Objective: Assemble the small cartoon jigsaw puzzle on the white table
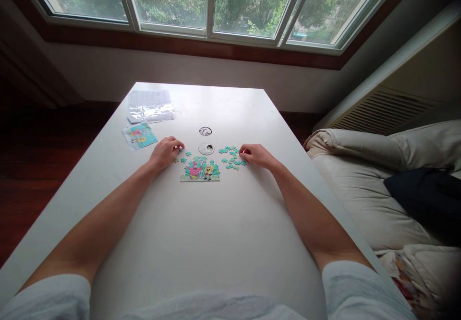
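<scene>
A partly built cartoon jigsaw puzzle (200, 170) lies in the middle of the white table (201, 243). My left hand (165, 152) rests just left of it with its fingers curled, fingertips touching loose teal pieces (184, 157). My right hand (256, 155) lies to the right of the puzzle, fingers curled in a pinch at the edge of a small heap of loose teal pieces (231, 158). What each hand's fingertips hold, if anything, is too small to name.
A reference picture in a clear sleeve (139, 136) and a plastic bag (149, 106) lie at the far left of the table. Two round cable-hole covers (205, 139) sit behind the puzzle. A cream sofa (382, 185) with a dark cloth (425, 195) stands to the right. Windows are beyond.
</scene>
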Action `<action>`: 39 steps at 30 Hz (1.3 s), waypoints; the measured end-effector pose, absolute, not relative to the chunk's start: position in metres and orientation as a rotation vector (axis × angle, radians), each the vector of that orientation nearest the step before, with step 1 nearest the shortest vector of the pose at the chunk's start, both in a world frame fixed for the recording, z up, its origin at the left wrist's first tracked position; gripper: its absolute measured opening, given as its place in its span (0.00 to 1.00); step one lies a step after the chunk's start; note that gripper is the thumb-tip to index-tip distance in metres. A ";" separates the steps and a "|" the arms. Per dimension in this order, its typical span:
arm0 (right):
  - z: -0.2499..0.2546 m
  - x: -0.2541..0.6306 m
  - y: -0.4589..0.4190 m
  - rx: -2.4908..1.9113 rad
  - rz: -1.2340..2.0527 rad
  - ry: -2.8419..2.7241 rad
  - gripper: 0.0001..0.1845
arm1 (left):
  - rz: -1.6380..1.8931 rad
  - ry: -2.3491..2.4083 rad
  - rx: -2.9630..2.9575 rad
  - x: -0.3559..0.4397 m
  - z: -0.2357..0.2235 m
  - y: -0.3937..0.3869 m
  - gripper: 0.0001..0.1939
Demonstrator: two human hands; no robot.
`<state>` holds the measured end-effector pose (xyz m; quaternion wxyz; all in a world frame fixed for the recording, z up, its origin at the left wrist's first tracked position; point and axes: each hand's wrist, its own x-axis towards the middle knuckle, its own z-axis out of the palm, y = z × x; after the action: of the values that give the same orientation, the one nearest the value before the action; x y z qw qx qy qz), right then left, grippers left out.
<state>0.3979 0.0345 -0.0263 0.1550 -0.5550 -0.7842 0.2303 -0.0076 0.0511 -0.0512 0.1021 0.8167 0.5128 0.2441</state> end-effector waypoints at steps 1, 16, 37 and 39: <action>-0.028 0.396 0.035 -1.590 0.634 -2.241 0.09 | 0.716 1.485 2.408 -0.007 -0.050 0.050 0.13; -0.042 0.352 0.018 -1.409 0.157 -2.489 0.23 | 0.715 1.379 2.359 0.004 -0.044 0.043 0.13; -0.053 0.351 0.021 -1.359 0.260 -2.329 0.11 | 0.705 1.388 2.402 0.009 -0.044 0.040 0.12; -0.054 0.352 0.022 -1.365 0.257 -2.301 0.12 | 0.704 1.383 2.401 0.009 -0.044 0.040 0.12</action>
<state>0.3519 0.0217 -0.0539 0.2252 -0.4947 -0.8342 0.0933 0.0086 0.0398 -0.0440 0.1409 0.8314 0.4791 0.2439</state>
